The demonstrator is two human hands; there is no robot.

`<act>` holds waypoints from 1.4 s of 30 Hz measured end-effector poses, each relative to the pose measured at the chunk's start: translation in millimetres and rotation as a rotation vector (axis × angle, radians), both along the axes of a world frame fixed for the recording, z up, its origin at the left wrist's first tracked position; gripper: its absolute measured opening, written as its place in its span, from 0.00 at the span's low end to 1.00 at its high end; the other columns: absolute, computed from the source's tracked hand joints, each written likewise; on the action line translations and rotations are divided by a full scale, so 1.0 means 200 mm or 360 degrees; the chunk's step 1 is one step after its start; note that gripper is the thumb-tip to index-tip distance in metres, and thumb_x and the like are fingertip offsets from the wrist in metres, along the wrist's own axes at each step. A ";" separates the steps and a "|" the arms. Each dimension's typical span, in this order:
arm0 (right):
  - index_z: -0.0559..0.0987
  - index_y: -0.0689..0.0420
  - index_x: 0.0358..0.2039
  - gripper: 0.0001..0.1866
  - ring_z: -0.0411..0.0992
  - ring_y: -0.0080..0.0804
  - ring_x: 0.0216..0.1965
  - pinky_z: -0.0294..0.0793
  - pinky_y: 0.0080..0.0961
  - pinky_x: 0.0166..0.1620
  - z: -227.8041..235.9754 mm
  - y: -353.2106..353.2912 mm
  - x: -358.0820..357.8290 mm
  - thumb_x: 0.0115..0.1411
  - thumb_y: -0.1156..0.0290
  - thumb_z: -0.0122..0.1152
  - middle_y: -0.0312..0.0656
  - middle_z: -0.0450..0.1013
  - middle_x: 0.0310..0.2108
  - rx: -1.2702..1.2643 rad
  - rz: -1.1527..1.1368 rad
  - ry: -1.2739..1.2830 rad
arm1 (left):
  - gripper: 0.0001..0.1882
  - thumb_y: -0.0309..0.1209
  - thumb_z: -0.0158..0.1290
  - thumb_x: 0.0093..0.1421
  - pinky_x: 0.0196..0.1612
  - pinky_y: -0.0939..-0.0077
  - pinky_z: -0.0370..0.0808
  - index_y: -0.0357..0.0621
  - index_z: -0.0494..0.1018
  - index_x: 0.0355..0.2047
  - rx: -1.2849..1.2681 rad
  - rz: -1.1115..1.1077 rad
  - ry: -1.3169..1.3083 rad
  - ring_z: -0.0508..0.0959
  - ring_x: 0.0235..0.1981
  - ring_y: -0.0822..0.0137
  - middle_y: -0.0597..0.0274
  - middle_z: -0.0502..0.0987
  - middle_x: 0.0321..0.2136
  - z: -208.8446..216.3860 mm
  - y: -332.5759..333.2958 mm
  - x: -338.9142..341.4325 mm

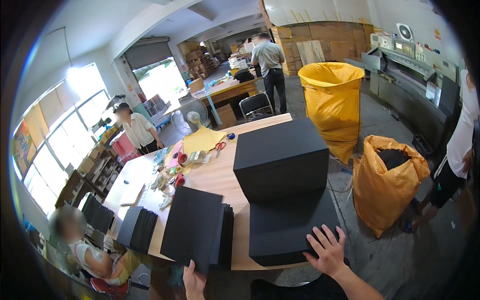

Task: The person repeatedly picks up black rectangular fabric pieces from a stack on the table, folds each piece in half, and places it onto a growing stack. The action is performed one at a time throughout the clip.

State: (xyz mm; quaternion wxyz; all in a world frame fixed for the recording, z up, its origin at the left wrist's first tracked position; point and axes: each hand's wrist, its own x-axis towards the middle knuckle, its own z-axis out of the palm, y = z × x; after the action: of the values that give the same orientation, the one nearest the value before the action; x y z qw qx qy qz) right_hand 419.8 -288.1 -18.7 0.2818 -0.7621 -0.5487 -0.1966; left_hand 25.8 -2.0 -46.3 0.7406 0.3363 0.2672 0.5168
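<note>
My left hand [194, 281] grips the near edge of a flat black sheet [190, 225], thumb on top. The sheet is tilted over a pile of black sheets [228, 235] at the table's near edge and hides part of it. My right hand [326, 252] rests with fingers spread on the near right corner of a low black stack [280, 230]. Directly behind that stack rises a taller block of black sheets [280, 150]. Farther left lies a fanned row of black pieces [137, 229].
On the wooden table [220, 167] lie red scissors [220, 146], tape rolls and yellow paper [202, 140]. Two yellow sacks [330, 100] stand right of it. A seated person [97, 257] is at the left; others stand behind and at the right. A machine [405, 75] lines the right wall.
</note>
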 end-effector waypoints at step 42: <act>0.82 0.61 0.55 0.25 0.78 0.35 0.55 0.77 0.31 0.57 -0.21 -0.14 0.18 0.71 0.53 0.71 0.45 0.79 0.50 0.0704 -0.0251 0.1835 | 0.16 0.36 0.67 0.67 0.48 0.61 0.84 0.40 0.85 0.51 0.1968 -0.1038 0.1371 0.87 0.42 0.53 0.52 0.87 0.42 0.58 -0.39 1.37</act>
State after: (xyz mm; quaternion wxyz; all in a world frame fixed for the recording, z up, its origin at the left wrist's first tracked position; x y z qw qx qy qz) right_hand 456.3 -315.7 -59.8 0.6685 -0.7075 -0.1968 0.1173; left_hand 300.0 -80.2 70.1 0.3670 0.9134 0.0839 0.1551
